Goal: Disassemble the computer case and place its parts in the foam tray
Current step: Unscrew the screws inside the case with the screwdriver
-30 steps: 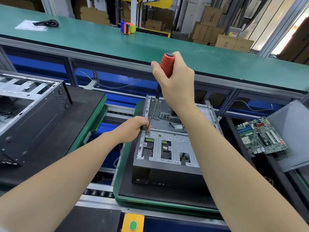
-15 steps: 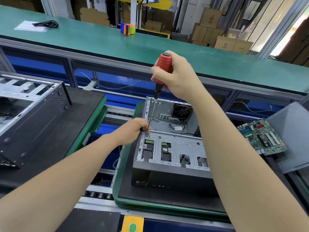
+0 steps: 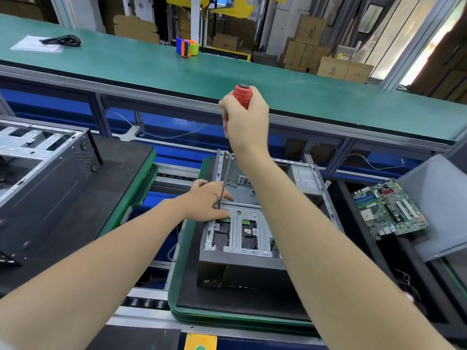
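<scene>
Gripping the red handle of the screwdriver [image 3: 242, 96], your right hand [image 3: 246, 122] has its fingers curled tight round it, high above the computer case [image 3: 240, 251]. The thin shaft slants down towards 7 o'clock, and its tip meets the silver drive cage at the case's left edge. Your left hand [image 3: 206, 202] lies on that cage right by the tip, fingers stretched fairly straight and slightly apart. Whether they touch the shaft cannot be told. The case sits open side up on a black foam pad in a green-rimmed tray [image 3: 188, 238], dead ahead of you. At 3 o'clock a green motherboard [image 3: 389, 213] lies next to a grey panel [image 3: 434, 205]. At 9 o'clock stands a second case [image 3: 50, 178]. In the 1 o'clock corner of your case, the power supply [image 3: 305, 181] carries a pale label, its print too small to read. A carton [image 3: 332, 68] at 1 o'clock shows a round logo, also unreadable.
</scene>
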